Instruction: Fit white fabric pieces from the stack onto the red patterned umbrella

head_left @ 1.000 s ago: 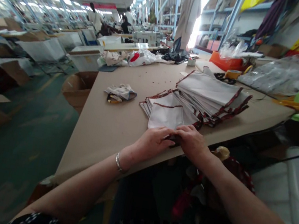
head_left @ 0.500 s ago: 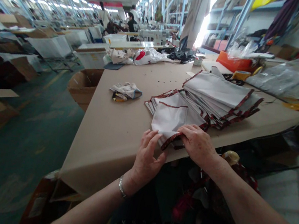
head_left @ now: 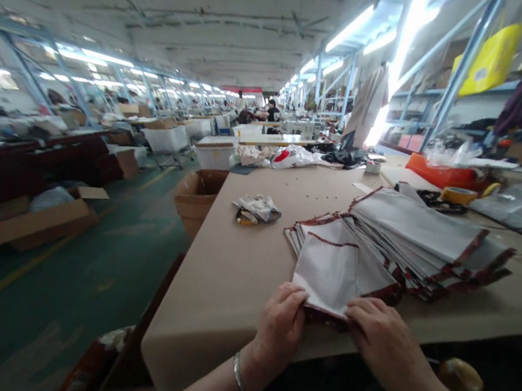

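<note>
A white fabric piece (head_left: 326, 271) with dark red edging lies at the table's near edge, over a fanned stack of similar pieces. My left hand (head_left: 281, 324) pinches its near left corner, and a silver bracelet is on that wrist. At the near right corner, my right hand (head_left: 384, 342) has its fingers closed on the same piece. Behind and to the right rests a larger fanned pile of white pieces (head_left: 416, 230) with dark red edges.
Gloves (head_left: 259, 207) lie on the tan table (head_left: 227, 270), left of the fabric. Farther back are plastic bags (head_left: 298, 157), an orange tray (head_left: 446, 174) and a tape roll (head_left: 457, 195). An open cardboard box (head_left: 198, 194) stands beyond the left edge.
The view has tilted up and turned left. My left hand has gone from loose, spread fingers to a pinch on the fabric corner, and the near edge is now straighter between both hands.
</note>
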The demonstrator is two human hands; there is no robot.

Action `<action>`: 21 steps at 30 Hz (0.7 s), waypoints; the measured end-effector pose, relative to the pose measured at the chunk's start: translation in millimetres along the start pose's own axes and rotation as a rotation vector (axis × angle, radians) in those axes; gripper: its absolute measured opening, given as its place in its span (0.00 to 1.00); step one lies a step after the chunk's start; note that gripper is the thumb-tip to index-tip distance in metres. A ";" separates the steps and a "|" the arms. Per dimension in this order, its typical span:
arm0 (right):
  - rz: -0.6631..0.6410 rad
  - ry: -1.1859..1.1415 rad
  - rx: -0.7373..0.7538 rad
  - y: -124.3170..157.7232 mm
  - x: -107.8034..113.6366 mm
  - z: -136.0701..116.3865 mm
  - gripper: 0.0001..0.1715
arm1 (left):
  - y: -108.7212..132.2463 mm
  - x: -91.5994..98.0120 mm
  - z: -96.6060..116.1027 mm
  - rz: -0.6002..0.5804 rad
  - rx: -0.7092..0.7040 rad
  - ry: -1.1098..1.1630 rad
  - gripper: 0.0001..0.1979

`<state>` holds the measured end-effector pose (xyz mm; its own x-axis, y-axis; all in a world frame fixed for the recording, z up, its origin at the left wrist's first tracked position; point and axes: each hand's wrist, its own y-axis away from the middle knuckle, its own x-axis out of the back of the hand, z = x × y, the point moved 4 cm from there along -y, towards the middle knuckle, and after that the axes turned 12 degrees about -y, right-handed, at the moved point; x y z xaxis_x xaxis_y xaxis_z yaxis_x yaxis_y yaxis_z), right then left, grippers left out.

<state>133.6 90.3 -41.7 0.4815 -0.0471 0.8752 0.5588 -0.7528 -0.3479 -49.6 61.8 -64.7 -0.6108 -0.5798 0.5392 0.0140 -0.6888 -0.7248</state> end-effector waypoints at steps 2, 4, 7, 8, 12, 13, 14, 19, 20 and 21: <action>0.039 -0.011 0.068 4.4 -1.4 -9.0 0.21 | -3.9 2.7 6.8 0.008 -0.017 0.005 0.11; 0.104 -0.007 0.116 6.0 0.2 -23.0 0.31 | -5.4 3.6 19.6 -0.044 -0.061 0.009 0.10; 0.143 0.012 0.123 3.6 0.7 -40.9 0.22 | -4.0 6.1 41.7 -0.149 -0.108 0.008 0.09; 0.136 0.021 0.111 2.5 -0.1 -43.1 0.19 | -3.3 8.4 48.2 -0.164 -0.123 -0.004 0.09; 0.115 0.134 0.037 5.4 0.4 -28.0 0.22 | 1.1 21.1 62.9 -0.197 -0.193 -0.065 0.08; 0.114 0.158 0.006 9.1 1.9 -18.5 0.24 | 3.4 24.0 63.5 -0.207 -0.209 -0.064 0.08; 0.114 0.160 -0.035 14.3 3.8 -7.3 0.25 | 6.3 26.4 62.8 -0.213 -0.217 -0.059 0.09; 0.163 -0.095 -0.290 66.7 2.0 51.6 0.29 | 30.0 16.7 46.1 -0.256 0.049 0.021 0.14; 0.193 -0.160 -0.323 81.5 -1.9 58.1 0.29 | 36.4 8.2 42.8 -0.292 0.180 0.098 0.10; 0.233 -0.220 -0.337 96.8 -6.4 61.1 0.28 | 43.4 -2.6 40.9 -0.334 0.329 0.218 0.06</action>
<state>225.9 57.9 -101.5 0.7202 -0.1279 0.6819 0.1851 -0.9118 -0.3665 -15.0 15.6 -80.0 -0.7750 -0.2247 0.5907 0.0167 -0.9416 -0.3363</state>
